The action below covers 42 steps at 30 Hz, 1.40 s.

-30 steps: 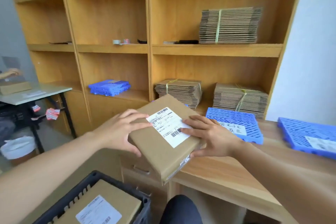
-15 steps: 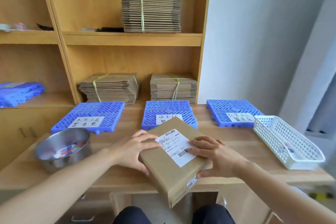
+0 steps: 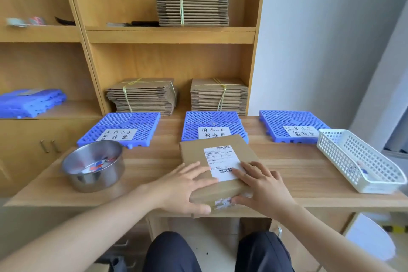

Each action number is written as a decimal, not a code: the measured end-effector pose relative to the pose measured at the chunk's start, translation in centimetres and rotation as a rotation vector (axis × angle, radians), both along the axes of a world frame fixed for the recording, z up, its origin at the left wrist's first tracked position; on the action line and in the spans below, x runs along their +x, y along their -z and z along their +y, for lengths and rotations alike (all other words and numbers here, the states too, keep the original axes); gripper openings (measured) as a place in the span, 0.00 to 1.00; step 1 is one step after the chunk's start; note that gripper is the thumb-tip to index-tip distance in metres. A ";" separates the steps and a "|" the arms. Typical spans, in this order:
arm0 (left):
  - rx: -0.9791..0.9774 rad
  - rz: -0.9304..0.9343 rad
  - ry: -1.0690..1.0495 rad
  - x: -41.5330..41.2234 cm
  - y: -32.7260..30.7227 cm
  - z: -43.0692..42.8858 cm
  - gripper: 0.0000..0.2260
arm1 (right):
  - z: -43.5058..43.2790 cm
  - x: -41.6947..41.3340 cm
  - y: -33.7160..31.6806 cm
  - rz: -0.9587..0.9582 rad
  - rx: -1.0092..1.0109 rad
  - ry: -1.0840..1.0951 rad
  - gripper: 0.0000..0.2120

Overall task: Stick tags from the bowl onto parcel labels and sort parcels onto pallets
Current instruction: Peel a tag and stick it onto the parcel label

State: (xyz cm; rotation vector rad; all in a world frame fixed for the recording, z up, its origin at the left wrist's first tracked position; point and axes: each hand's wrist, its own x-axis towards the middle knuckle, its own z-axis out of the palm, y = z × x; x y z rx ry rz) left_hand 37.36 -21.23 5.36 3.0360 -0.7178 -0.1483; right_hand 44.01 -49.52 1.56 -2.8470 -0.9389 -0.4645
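Parcel (image 3: 194, 152), near end between fingers (image 3: 199, 168) of left hand (image 3: 183, 187), right hand (image 3: 263, 185)

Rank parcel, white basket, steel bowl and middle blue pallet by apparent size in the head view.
1. Parcel and white basket: too close to rank.
2. Steel bowl.
3. Middle blue pallet, partly hidden.

Parcel rm: bundled cartons (image 3: 192, 0), labelled pallets (image 3: 132, 119).

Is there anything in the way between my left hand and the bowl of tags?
Nothing visible. Only bare desk lies between the left hand, which holds the parcel at its near edge, and the bowl off to its left.
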 end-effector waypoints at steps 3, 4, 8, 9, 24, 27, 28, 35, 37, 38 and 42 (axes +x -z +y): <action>0.055 -0.070 -0.034 -0.4 0.9 0.6 0.36 | 2.1 -0.7 0.3 0.003 0.020 0.036 0.40; 0.062 -0.096 -0.034 -0.3 1.0 1.1 0.35 | 2.6 -0.8 0.2 0.005 0.014 0.042 0.40; 0.053 -0.124 -0.056 0.2 0.9 2.9 0.33 | 3.8 -0.8 -0.1 0.002 0.000 0.054 0.39; 0.049 -0.119 -0.066 0.2 0.8 3.1 0.33 | 4.1 -0.8 -0.2 0.002 -0.005 0.059 0.39; -0.201 -0.428 -0.186 0.8 -2.5 11.5 0.13 | 16.6 2.7 -6.3 -0.038 -0.047 -0.065 0.33; -0.168 -0.568 -0.249 1.3 -2.6 15.7 0.12 | 21.4 3.5 -7.1 -0.021 0.005 -0.152 0.20; -0.150 -0.604 -0.289 1.4 -2.7 17.2 0.14 | 22.9 3.7 -7.5 -0.006 0.030 -0.177 0.17; 0.018 -0.461 -0.594 -0.7 -4.4 25.3 0.17 | 33.1 4.9 -8.0 -0.001 0.037 -0.351 0.10; 0.055 -0.437 -0.653 -1.4 -4.2 27.5 0.18 | 35.9 4.8 -7.8 0.033 0.026 -0.413 0.10; 0.056 -0.413 -0.673 -1.7 -4.1 28.0 0.17 | 36.7 4.6 -7.8 0.057 0.012 -0.433 0.10; 0.068 -0.428 -0.673 -3.4 -3.4 29.5 0.14 | 40.7 4.1 -7.5 0.142 -0.058 -0.524 0.09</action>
